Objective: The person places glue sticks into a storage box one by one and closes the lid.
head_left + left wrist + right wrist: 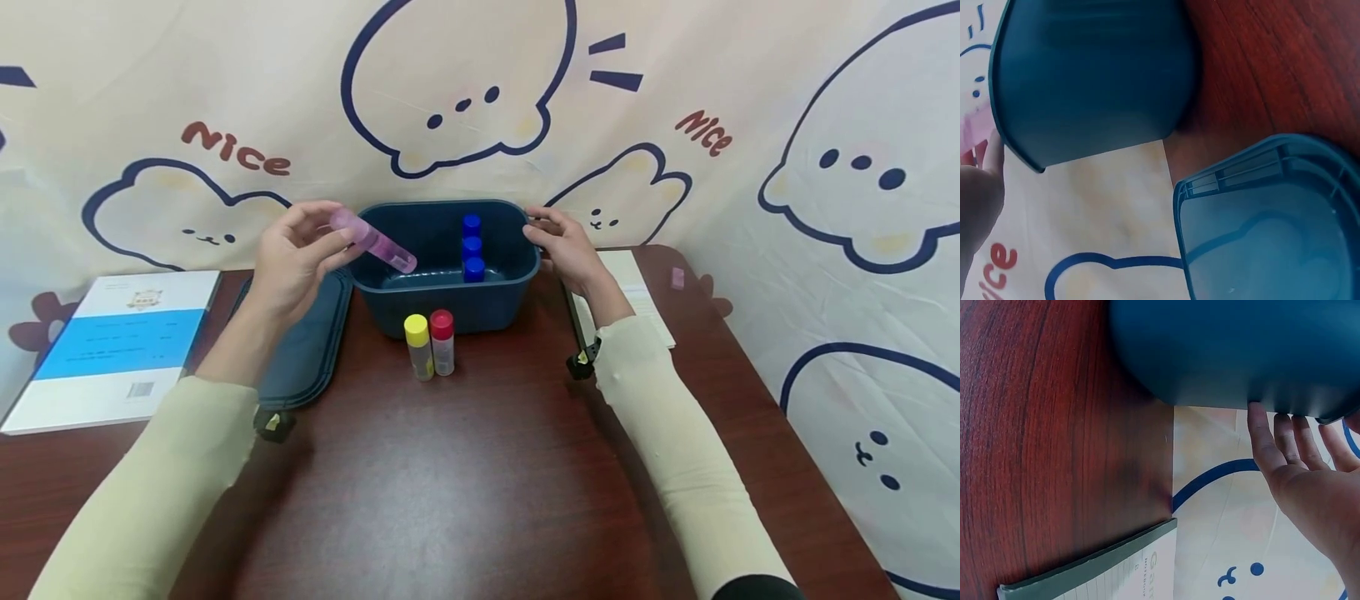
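Between thumb and fingers, my left hand (pixel 288 260) pinches a translucent pink tube (pixel 384 248), which slants down to the right over the left end of a dark blue plastic bin (pixel 442 312). Part of the tube also shows at the edge of the left wrist view. My right hand (pixel 566 250) holds the bin's right rim, thumb at the edge; in the right wrist view its fingers (pixel 1263 434) lie against the outer wall. Several blue-capped tubes (pixel 472 247) stand inside. In front of the bin are a yellow-capped tube (pixel 420 354) and a red-capped tube (pixel 443 348).
A blue lid (pixel 311 342) lies left of the bin, beside a white and blue book (pixel 120 333). To the right are a lined notebook (pixel 636 287) and a small pink block (pixel 677 277). A printed cloth (pixel 315 100) hangs behind the brown table (pixel 450 483).
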